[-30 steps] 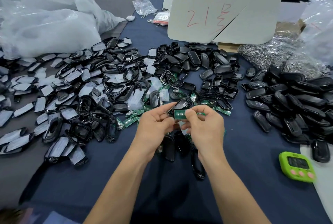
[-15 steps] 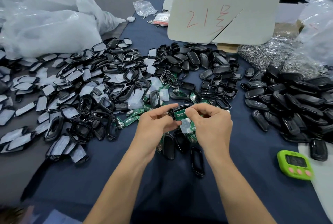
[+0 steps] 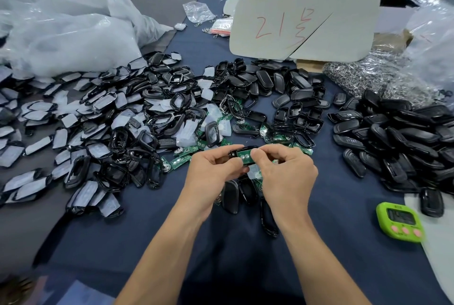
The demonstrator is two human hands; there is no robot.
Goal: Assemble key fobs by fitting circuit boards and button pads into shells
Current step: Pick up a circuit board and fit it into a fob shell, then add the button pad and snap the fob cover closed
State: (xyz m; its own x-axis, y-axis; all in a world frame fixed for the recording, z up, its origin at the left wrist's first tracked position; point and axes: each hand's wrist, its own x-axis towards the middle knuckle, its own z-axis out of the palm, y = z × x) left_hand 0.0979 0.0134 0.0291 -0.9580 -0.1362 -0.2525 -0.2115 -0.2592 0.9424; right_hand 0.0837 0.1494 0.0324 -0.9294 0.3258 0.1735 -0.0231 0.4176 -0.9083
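Observation:
My left hand [image 3: 211, 172] grips a black key fob shell [image 3: 235, 153] from the left, above the blue cloth. My right hand [image 3: 285, 172] pinches a green circuit board [image 3: 245, 156] that lies in the shell. A translucent button pad [image 3: 254, 171] shows just below the board, between my two hands. Loose green circuit boards [image 3: 180, 160] lie on the cloth left of my hands. Empty black shells [image 3: 290, 98] are heaped beyond them. Several black fob parts [image 3: 231, 194] lie under my wrists.
Black frames with white pads [image 3: 98, 128] cover the left. Closed black fobs [image 3: 403, 142] pile up on the right. A green timer [image 3: 399, 221] sits at the right front. A grey board marked in red [image 3: 304, 22], plastic bags [image 3: 68, 34] and metal key rings [image 3: 363, 74] stand behind.
Both hands have stayed together over the same spot. The right thumb and fingers have shifted on the circuit board, which now lies flatter in the shell.

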